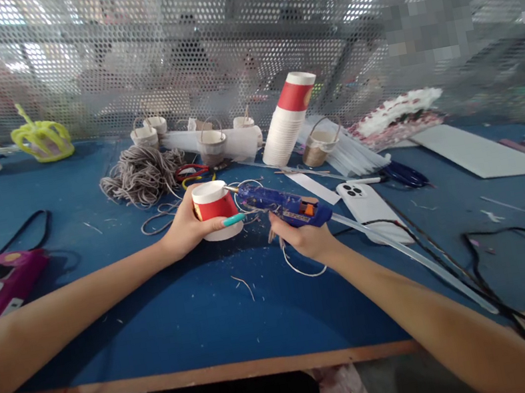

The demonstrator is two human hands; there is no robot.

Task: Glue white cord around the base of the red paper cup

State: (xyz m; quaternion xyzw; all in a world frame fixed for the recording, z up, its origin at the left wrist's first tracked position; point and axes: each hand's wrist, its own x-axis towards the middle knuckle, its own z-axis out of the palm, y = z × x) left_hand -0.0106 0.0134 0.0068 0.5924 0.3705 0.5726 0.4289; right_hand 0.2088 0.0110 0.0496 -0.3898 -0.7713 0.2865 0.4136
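Observation:
My left hand [189, 221] is wrapped round a red and white paper cup [214, 205], held just above the blue table with its rim up. In my right hand [304, 235] is a blue glue gun [280, 205], its nozzle at the upper right side of the cup near the rim; whether it touches I cannot tell. A long clear glue stick [415, 257] sticks out of the gun's back end. Pale string loops [307, 275] lie around the gun and behind the cup. A heap of grey cord [144, 173] lies behind my left hand.
A leaning stack of paper cups [287, 121] stands behind the gun, among several small cord-wrapped baskets [319, 146]. A white phone [371, 211] lies right of my right hand, beside a black cable [473, 254]. A purple power strip [18, 280] sits at left. Perforated metal panel [214, 35] closes the back.

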